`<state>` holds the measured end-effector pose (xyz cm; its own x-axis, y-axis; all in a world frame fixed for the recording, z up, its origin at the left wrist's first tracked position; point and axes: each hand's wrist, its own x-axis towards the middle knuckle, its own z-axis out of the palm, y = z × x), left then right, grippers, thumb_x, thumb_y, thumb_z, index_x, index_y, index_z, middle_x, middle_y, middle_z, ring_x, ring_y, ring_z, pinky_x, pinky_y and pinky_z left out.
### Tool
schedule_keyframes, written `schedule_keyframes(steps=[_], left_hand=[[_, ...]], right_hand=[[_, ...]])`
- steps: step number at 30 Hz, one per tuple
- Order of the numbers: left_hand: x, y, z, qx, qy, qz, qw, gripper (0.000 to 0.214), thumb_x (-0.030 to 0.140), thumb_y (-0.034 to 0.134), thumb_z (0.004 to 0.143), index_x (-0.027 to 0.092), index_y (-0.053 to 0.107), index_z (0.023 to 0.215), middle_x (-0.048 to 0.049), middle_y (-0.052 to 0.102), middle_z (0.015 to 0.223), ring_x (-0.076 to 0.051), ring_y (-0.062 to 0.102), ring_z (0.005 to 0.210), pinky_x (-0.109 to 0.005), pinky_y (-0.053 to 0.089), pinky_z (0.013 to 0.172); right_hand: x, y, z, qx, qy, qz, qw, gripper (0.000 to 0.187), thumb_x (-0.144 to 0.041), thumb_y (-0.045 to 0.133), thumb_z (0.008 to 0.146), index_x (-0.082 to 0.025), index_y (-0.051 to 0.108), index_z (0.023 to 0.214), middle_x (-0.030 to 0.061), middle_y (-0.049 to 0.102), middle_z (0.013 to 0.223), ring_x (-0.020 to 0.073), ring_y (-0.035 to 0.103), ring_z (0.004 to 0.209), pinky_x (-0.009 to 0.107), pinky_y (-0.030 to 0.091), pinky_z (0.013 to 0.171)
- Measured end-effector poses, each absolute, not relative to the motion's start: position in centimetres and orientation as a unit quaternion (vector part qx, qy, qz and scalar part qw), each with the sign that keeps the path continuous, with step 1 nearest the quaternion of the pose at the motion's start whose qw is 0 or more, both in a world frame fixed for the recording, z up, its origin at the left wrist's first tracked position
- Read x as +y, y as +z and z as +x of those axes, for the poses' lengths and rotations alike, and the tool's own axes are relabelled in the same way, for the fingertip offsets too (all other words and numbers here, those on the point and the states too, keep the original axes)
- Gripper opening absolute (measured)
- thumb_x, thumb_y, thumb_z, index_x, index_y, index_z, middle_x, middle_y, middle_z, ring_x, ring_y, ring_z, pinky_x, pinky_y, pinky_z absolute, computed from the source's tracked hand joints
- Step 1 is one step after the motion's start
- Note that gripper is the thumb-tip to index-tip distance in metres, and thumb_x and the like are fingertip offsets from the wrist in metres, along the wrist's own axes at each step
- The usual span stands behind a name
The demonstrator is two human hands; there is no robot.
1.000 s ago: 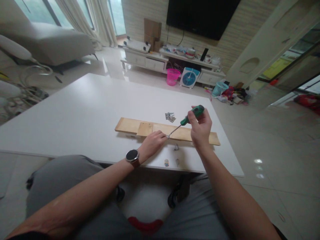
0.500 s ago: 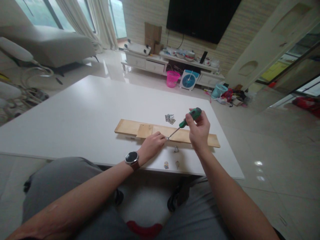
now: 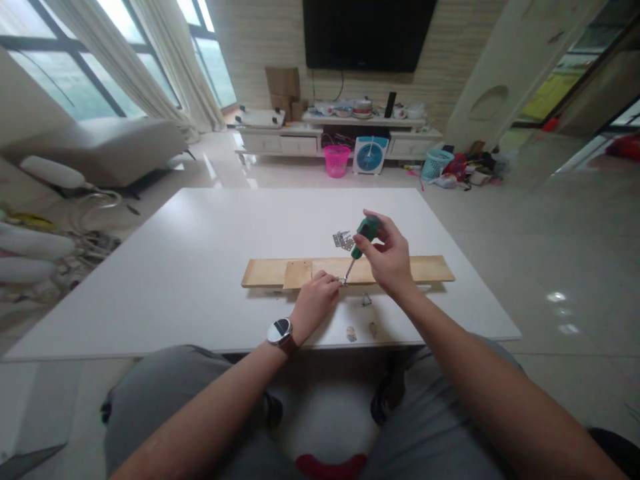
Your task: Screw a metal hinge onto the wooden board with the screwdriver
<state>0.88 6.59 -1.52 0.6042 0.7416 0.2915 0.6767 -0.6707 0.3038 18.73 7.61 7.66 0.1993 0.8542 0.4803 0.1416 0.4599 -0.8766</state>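
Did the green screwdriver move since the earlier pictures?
Yes. Judged against the metal plates, the handle of the screwdriver has swung left, toward them, and looks steeper; its tip seems to have stayed at the plank's near edge.

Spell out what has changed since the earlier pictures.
The screwdriver now stands steeper, its handle swung leftward, and the right grip has moved left with it. The camera view has levelled. Nothing was taken up or let go. The left grip stays at the small metal fitting by the plank's near edge.
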Motion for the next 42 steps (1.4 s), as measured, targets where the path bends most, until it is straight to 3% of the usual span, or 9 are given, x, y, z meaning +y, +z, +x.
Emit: schedule_keyframes(steps=[4, 10, 14, 19, 25, 30, 36, 40, 42], left_hand=[[6.7, -1.5, 1.1, 0.404, 0.187, 0.893, 0.066, 0.021, 0.008, 0.058, 0.096, 0.018, 0.075, 0.101, -0.0093, 0.074, 0.1, -0.025, 0.062, 0.101, -0.036, 0.055, 0.083], [6.7, -1.1, 1.4, 0.416, 0.175, 0.891, 0.056, 0.018, 0.01, 0.057, 0.095, 0.018, 0.073, 0.09, -0.0093, 0.072, 0.093, -0.026, 0.06, 0.096, -0.037, 0.053, 0.076], [6.8, -1.3, 1.4, 0.417, 0.172, 0.891, 0.051, 0.018, 0.01, 0.057, 0.095, 0.018, 0.072, 0.09, -0.0092, 0.071, 0.093, -0.026, 0.06, 0.095, -0.036, 0.052, 0.074], [6.7, -1.2, 1.5, 0.419, 0.164, 0.891, 0.055, 0.019, 0.01, 0.056, 0.097, 0.017, 0.072, 0.091, -0.009, 0.072, 0.095, -0.025, 0.06, 0.097, -0.035, 0.051, 0.076], [6.5, -0.4, 1.6, 0.43, 0.149, 0.888, 0.072, 0.019, 0.011, 0.055, 0.099, 0.016, 0.071, 0.091, -0.0085, 0.072, 0.096, -0.024, 0.06, 0.098, -0.034, 0.051, 0.077], [6.5, -0.1, 1.7, 0.432, 0.142, 0.887, 0.083, 0.018, 0.011, 0.055, 0.099, 0.016, 0.072, 0.094, -0.0093, 0.072, 0.099, -0.024, 0.059, 0.1, -0.034, 0.051, 0.078], [6.4, -0.1, 1.6, 0.428, 0.143, 0.888, 0.091, 0.019, 0.01, 0.054, 0.099, 0.015, 0.071, 0.096, -0.0099, 0.072, 0.101, -0.024, 0.059, 0.102, -0.034, 0.052, 0.081], [6.4, 0.0, 1.6, 0.426, 0.145, 0.888, 0.096, 0.019, 0.01, 0.054, 0.099, 0.015, 0.071, 0.095, -0.0101, 0.071, 0.101, -0.024, 0.058, 0.101, -0.034, 0.052, 0.081], [6.4, 0.1, 1.6, 0.427, 0.147, 0.887, 0.095, 0.019, 0.01, 0.053, 0.099, 0.015, 0.071, 0.094, -0.0104, 0.071, 0.1, -0.024, 0.058, 0.101, -0.035, 0.053, 0.082]], right_hand=[[7.9, 7.4, 18.3, -0.592, 0.24, -0.417, 0.646, 0.057, -0.033, 0.081, 0.081, -0.04, 0.062, 0.135, -0.0024, 0.07, 0.108, 0.0139, 0.064, 0.081, 0.022, 0.057, 0.056], [7.8, 7.6, 18.1, -0.675, 0.183, -0.407, 0.588, 0.049, -0.031, 0.067, 0.091, -0.039, 0.062, 0.138, 0.0004, 0.069, 0.13, 0.0159, 0.065, 0.088, 0.029, 0.062, 0.07], [7.6, 7.7, 18.4, -0.703, 0.145, -0.396, 0.573, 0.051, -0.027, 0.061, 0.094, -0.041, 0.059, 0.142, 0.0006, 0.07, 0.124, 0.017, 0.066, 0.092, 0.033, 0.063, 0.079], [7.8, 7.7, 18.6, -0.707, 0.097, -0.397, 0.577, 0.045, -0.031, 0.068, 0.093, -0.039, 0.062, 0.137, 0.002, 0.061, 0.109, 0.0168, 0.061, 0.09, 0.03, 0.062, 0.07], [8.1, 7.7, 18.8, -0.718, 0.049, -0.373, 0.585, 0.045, -0.018, 0.049, 0.1, -0.032, 0.059, 0.141, 0.006, 0.063, 0.121, 0.0192, 0.063, 0.104, 0.034, 0.062, 0.079], [7.9, 8.0, 18.9, -0.705, 0.008, -0.387, 0.595, 0.037, -0.023, 0.066, 0.095, -0.036, 0.065, 0.131, 0.0032, 0.06, 0.106, 0.0191, 0.062, 0.096, 0.032, 0.061, 0.072], [7.9, 8.0, 19.0, -0.721, 0.018, -0.368, 0.586, 0.042, -0.018, 0.051, 0.1, -0.035, 0.061, 0.137, 0.0055, 0.065, 0.121, 0.0209, 0.064, 0.109, 0.035, 0.061, 0.078], [7.9, 7.9, 19.0, -0.703, -0.012, -0.391, 0.594, 0.037, -0.024, 0.068, 0.094, -0.034, 0.067, 0.129, 0.0035, 0.06, 0.108, 0.0199, 0.062, 0.097, 0.034, 0.059, 0.072], [7.9, 7.9, 19.0, -0.702, -0.008, -0.395, 0.592, 0.036, -0.025, 0.067, 0.095, -0.034, 0.067, 0.13, 0.0047, 0.06, 0.11, 0.0208, 0.061, 0.1, 0.034, 0.059, 0.073]])
